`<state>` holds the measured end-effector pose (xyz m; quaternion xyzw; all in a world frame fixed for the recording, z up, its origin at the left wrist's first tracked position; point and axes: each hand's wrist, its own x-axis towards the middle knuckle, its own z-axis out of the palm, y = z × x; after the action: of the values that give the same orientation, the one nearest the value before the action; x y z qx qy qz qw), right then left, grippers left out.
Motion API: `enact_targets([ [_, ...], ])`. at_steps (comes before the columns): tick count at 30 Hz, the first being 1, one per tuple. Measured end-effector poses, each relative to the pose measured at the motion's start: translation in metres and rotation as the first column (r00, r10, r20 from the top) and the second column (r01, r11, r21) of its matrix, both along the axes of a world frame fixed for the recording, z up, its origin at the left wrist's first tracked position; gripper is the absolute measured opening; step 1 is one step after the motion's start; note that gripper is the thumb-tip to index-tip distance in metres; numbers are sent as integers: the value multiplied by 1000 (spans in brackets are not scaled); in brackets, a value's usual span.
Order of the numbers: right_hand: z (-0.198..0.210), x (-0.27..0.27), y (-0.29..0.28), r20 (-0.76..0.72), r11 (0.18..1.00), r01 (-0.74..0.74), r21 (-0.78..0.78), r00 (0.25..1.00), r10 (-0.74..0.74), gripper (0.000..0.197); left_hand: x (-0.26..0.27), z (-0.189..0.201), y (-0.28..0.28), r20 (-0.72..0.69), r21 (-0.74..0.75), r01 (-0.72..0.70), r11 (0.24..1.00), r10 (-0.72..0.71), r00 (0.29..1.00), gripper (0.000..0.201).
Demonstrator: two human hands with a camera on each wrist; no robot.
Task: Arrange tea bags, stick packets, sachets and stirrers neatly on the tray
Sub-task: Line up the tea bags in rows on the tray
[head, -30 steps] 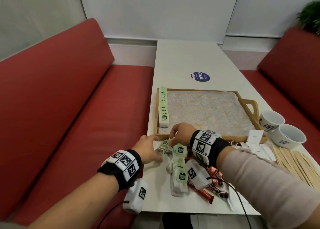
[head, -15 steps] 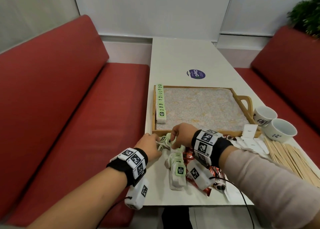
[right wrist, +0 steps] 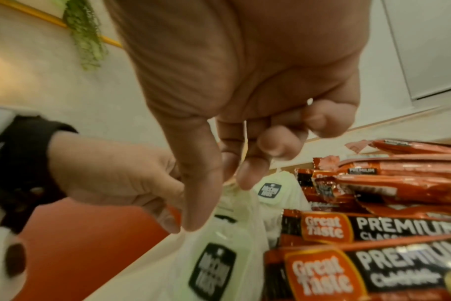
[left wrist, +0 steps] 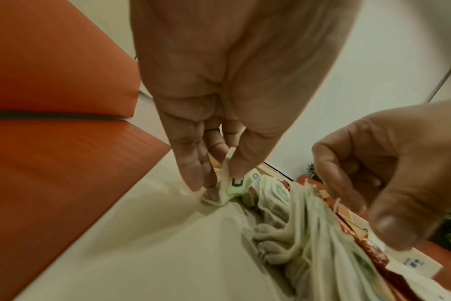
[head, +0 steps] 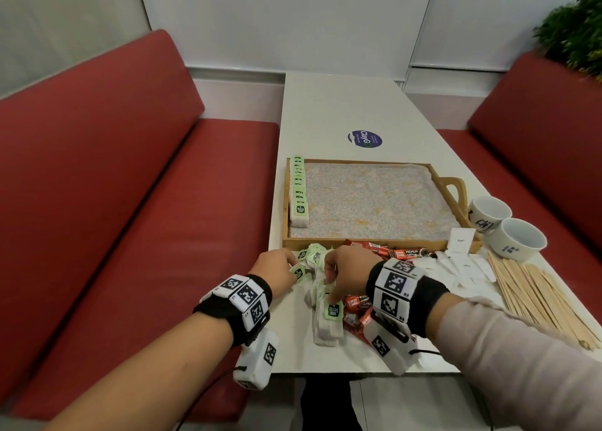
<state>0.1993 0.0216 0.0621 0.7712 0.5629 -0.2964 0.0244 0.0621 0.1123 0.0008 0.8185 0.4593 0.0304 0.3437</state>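
A wooden tray (head: 456, 202) with a patterned liner holds a row of green-tagged tea bags (head: 299, 199) along its left edge. Loose tea bags (head: 327, 320) lie piled on the table in front of the tray. My left hand (head: 293, 264) pinches one tea bag (left wrist: 234, 185) by its top between thumb and fingers (left wrist: 193, 175). My right hand (head: 330, 284) pinches another tea bag (right wrist: 219, 254) at its top, just right of the left hand. Red stick packets (right wrist: 373, 228) lie right of the pile. White sachets (head: 462, 264) and wooden stirrers (head: 534, 297) lie further right.
Two white cups (head: 518, 238) stand by the tray's right handle. Red bench seats (head: 130, 235) flank the narrow white table (head: 342, 105). A plant (head: 576, 30) is at the far right. The table's near edge runs just behind my wrists.
Both hands stay at the loose tea bag pile. My right hand has drawn slightly back from the tray's front edge, uncovering red stick packets behind it.
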Motion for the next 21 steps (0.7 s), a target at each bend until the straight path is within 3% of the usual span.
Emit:
enact_targets([
  [4, -5, -9, -15, 156, 999, -53, -7, 986, 53, 29, -1, 3, -3, 15, 16, 16, 1000, -17, 1000, 21],
  [10, -23, -23, -24, 245, 998, -24, 65, 970, 8, 35, 1, 2, -9, 46, 11, 34, 999, -35, 998, 19],
  [15, -29, -23, -20, 208, 996, 34, 80, 977, -50, 45, 1, 2, -10, 66, 9, 42, 999, -43, 997, 16],
  [21, -28, -18, -12, 98, 996, 85, 30, 991, -87, 32, 0, 4, -9, 108, -9, 57, 998, -56, 993, 16],
])
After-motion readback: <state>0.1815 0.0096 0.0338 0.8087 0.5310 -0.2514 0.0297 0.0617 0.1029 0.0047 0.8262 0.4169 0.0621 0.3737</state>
